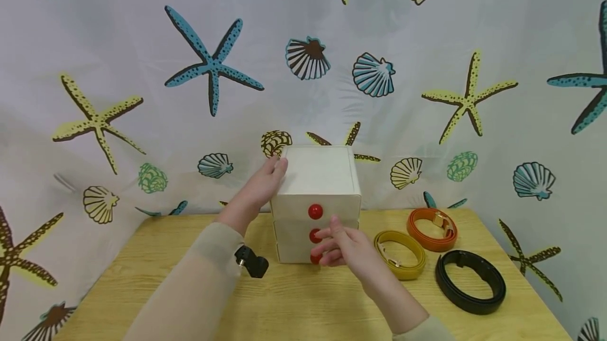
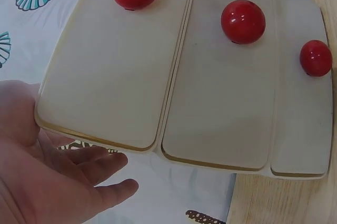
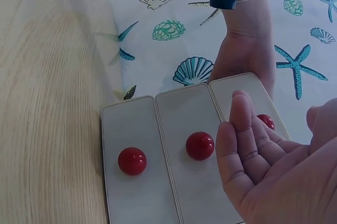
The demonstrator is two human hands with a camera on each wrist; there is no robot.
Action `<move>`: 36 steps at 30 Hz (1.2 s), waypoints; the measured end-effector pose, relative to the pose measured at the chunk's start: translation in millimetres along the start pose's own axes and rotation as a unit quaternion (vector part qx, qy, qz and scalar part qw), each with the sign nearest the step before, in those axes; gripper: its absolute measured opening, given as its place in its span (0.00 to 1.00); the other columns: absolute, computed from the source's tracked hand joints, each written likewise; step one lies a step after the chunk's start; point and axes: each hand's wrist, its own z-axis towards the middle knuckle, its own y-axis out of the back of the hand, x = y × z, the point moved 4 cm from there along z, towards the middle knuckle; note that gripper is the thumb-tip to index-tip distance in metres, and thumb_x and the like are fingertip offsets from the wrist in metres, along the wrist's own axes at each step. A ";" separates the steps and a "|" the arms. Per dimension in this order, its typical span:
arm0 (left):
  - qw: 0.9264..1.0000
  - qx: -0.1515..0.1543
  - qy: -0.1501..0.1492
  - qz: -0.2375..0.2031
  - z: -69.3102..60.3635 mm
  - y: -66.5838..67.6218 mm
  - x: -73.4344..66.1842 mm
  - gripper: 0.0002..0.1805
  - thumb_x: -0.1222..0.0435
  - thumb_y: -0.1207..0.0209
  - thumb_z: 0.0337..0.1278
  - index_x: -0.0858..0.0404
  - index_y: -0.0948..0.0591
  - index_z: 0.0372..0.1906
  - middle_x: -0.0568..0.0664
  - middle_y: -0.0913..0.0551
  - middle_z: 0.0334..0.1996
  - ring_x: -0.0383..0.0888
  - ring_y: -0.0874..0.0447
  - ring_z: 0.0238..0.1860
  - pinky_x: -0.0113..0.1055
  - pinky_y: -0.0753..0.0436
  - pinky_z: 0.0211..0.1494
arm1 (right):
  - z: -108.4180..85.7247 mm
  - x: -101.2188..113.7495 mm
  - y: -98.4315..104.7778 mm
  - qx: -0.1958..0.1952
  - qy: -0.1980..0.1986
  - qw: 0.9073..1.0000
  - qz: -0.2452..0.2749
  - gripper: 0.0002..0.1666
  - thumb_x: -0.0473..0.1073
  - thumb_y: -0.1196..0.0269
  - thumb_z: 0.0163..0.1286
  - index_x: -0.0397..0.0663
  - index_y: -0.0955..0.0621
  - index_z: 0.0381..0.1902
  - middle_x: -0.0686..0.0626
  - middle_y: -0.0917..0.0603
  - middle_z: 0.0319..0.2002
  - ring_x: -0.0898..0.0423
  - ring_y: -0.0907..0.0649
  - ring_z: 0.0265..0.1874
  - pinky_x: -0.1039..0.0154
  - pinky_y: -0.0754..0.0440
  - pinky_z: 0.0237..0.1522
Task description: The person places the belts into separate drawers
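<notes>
Fingers (image 1: 277, 170) of the left hand (image 1: 260, 185) lie extended against the white three-drawer box (image 1: 320, 172) with round red knobs (image 1: 315, 211), at the frame's lower middle. The right hand (image 1: 351, 254) hovers before the knobs, fingers relaxed.

In the head view, the right grip (image 1: 346, 249) is partly hiding the lower knobs (image 1: 313, 235), and the bottom edge is cropping the desk (image 1: 270, 309). In the right wrist view, it is partly covering the top knob (image 3: 268, 121), while the box (image 3: 129, 125) is running off below.
</notes>
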 end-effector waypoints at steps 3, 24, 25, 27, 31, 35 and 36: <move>1.000 0.006 0.004 -0.010 0.4 -1.8 3.6 0.45 0.36 0.63 0.88 0.57 0.56 0.93 0.55 0.58 0.91 0.57 0.64 0.90 0.60 0.56 0.88 | 1.7 -0.4 -1.8 0.006 -0.003 1.000 0.005 0.44 0.66 0.57 0.92 0.31 0.14 0.62 0.41 0.06 0.44 0.52 0.09 0.35 0.54 0.10 0.51; 0.998 0.025 0.003 -0.055 -11.9 -11.3 1.9 0.38 0.52 0.66 0.93 0.57 0.63 0.92 0.56 0.63 0.91 0.57 0.68 0.90 0.58 0.61 0.88 | 6.7 -6.9 -7.0 0.022 -0.033 0.998 0.041 0.48 0.70 0.58 0.90 0.29 0.16 0.63 0.42 0.06 0.44 0.56 0.10 0.34 0.60 0.12 0.46; 0.998 0.023 0.003 -0.054 -13.4 -11.6 1.9 0.38 0.53 0.65 0.93 0.58 0.63 0.92 0.56 0.63 0.91 0.57 0.68 0.90 0.58 0.61 0.88 | 6.4 -6.5 -6.9 0.022 -0.032 0.998 0.040 0.48 0.70 0.58 0.90 0.29 0.16 0.63 0.42 0.06 0.44 0.56 0.10 0.34 0.60 0.12 0.46; 0.998 0.017 0.003 -0.053 -16.3 -11.9 2.5 0.38 0.53 0.65 0.93 0.59 0.63 0.92 0.56 0.63 0.91 0.56 0.68 0.90 0.56 0.61 0.88 | 6.2 -5.8 -6.9 0.024 -0.030 0.998 0.040 0.48 0.70 0.58 0.90 0.29 0.16 0.63 0.42 0.06 0.44 0.56 0.10 0.34 0.60 0.12 0.47; 0.999 0.009 0.002 -0.050 -21.9 -11.8 2.9 0.39 0.53 0.65 0.92 0.61 0.63 0.92 0.57 0.65 0.91 0.55 0.70 0.90 0.55 0.62 0.89 | 6.9 -5.1 -6.6 0.025 -0.029 0.998 0.039 0.48 0.70 0.59 0.91 0.29 0.16 0.64 0.43 0.06 0.44 0.55 0.10 0.34 0.57 0.12 0.49; 0.999 0.007 -0.001 -0.040 -27.0 -11.1 1.7 0.39 0.52 0.65 0.92 0.61 0.63 0.92 0.57 0.64 0.91 0.55 0.69 0.90 0.56 0.62 0.88 | 8.2 -5.4 -6.7 0.025 -0.030 0.998 0.042 0.48 0.70 0.59 0.90 0.30 0.16 0.64 0.44 0.06 0.43 0.55 0.10 0.34 0.56 0.11 0.50; 0.999 0.007 -0.002 -0.038 -28.0 -10.8 1.5 0.39 0.52 0.65 0.92 0.61 0.63 0.92 0.57 0.64 0.91 0.56 0.69 0.90 0.56 0.62 0.88 | 8.6 -5.3 -6.8 0.025 -0.031 0.998 0.043 0.48 0.70 0.58 0.90 0.30 0.16 0.64 0.44 0.06 0.43 0.55 0.10 0.34 0.56 0.11 0.50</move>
